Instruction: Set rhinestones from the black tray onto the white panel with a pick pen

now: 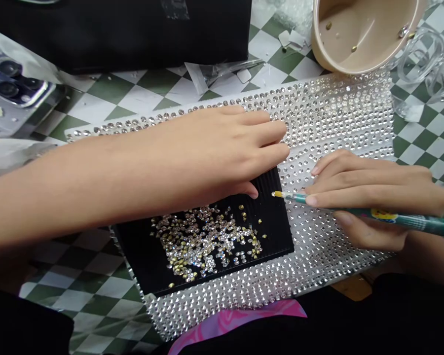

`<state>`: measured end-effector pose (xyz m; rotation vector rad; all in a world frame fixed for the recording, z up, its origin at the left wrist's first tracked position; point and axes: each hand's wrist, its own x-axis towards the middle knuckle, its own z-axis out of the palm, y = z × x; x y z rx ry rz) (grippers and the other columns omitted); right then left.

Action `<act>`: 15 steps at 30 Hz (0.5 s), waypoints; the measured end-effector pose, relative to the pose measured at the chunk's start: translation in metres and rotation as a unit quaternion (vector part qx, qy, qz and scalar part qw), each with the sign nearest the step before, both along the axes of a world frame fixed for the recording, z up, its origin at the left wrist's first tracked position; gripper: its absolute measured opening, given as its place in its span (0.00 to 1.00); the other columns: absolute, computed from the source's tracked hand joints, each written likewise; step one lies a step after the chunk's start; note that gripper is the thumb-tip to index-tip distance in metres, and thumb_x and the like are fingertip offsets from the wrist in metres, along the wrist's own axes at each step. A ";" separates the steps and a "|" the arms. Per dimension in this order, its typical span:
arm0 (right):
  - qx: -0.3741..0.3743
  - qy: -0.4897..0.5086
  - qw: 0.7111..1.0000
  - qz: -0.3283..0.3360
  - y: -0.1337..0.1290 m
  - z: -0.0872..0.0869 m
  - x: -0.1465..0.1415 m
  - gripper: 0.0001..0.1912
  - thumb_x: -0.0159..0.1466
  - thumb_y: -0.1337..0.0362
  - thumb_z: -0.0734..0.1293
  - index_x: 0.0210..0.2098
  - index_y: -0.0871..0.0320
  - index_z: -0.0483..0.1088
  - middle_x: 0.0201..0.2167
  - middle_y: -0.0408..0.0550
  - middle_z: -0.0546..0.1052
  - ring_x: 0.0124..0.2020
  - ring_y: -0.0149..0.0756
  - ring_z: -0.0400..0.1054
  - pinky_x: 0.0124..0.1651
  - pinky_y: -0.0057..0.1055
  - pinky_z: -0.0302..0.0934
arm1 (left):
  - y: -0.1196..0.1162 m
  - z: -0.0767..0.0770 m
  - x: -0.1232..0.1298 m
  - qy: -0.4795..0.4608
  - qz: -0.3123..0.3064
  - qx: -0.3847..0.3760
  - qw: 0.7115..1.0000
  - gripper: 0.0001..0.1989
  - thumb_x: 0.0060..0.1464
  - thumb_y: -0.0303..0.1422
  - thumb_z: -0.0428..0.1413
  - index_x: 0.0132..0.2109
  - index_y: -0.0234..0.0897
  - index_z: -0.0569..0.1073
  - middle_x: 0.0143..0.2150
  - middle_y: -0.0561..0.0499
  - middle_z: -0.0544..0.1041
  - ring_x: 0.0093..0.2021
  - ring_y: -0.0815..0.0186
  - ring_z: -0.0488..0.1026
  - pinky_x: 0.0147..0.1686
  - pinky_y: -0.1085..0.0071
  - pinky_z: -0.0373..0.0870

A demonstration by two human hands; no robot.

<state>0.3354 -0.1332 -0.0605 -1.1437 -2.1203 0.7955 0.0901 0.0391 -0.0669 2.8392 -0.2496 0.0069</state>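
Observation:
My right hand (377, 197) grips a green pen-shaped picker (410, 222) with a clear front end and a yellow tip. A small rhinestone appears to sit at that tip, over the right side of a black tray (138, 256). My left hand (247, 143) lies across the tray's far side, fingers stretched out and thumb apart; its contact with the tray is partly hidden. Loose rhinestones (203, 246), clear-faced with gold backs, are scattered over the tray. Under it spreads a white sheet covered with rows of shiny rhinestones (340, 118).
A beige cup (314, 44) with a few stones inside stands at the back right, beside clear plastic rings (422, 59). At the back left are a black box (151, 34) and a phone (15, 93). Small plastic bags (203, 76) lie on the checkered tablecloth (111, 93).

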 end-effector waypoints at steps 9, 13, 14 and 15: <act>-0.018 0.006 1.000 -0.003 0.001 0.003 0.001 0.17 0.67 0.79 0.64 0.47 0.55 0.78 0.37 0.46 0.86 0.41 0.32 0.81 0.51 0.42 0.79 | -0.002 0.000 0.004 0.028 0.023 0.026 0.999 0.16 0.61 0.37 0.70 0.49 0.38 0.73 0.51 0.43 0.78 0.56 0.49 0.77 0.49 0.57 0.77; -0.001 -0.001 1.000 0.018 0.000 -0.003 -0.003 0.17 0.67 0.80 0.64 0.48 0.58 0.79 0.38 0.48 0.86 0.42 0.34 0.81 0.50 0.41 0.79 | -0.001 0.002 0.002 0.015 0.010 0.022 1.000 0.14 0.63 0.38 0.68 0.46 0.39 0.72 0.52 0.43 0.78 0.56 0.48 0.77 0.49 0.56 0.78; 0.000 -0.002 1.000 0.018 0.001 -0.004 -0.003 0.17 0.67 0.80 0.64 0.47 0.59 0.79 0.38 0.48 0.86 0.42 0.34 0.81 0.50 0.41 0.79 | 0.000 0.002 0.001 0.015 0.012 0.023 1.000 0.14 0.63 0.39 0.67 0.45 0.39 0.72 0.52 0.43 0.78 0.57 0.48 0.77 0.51 0.56 0.78; 0.002 -0.002 1.000 0.017 0.001 -0.005 -0.002 0.16 0.67 0.80 0.64 0.47 0.59 0.79 0.38 0.49 0.86 0.42 0.34 0.81 0.50 0.41 0.79 | 0.000 0.002 0.001 0.017 0.016 0.025 0.999 0.13 0.63 0.40 0.67 0.45 0.40 0.72 0.52 0.44 0.78 0.58 0.48 0.76 0.52 0.56 0.78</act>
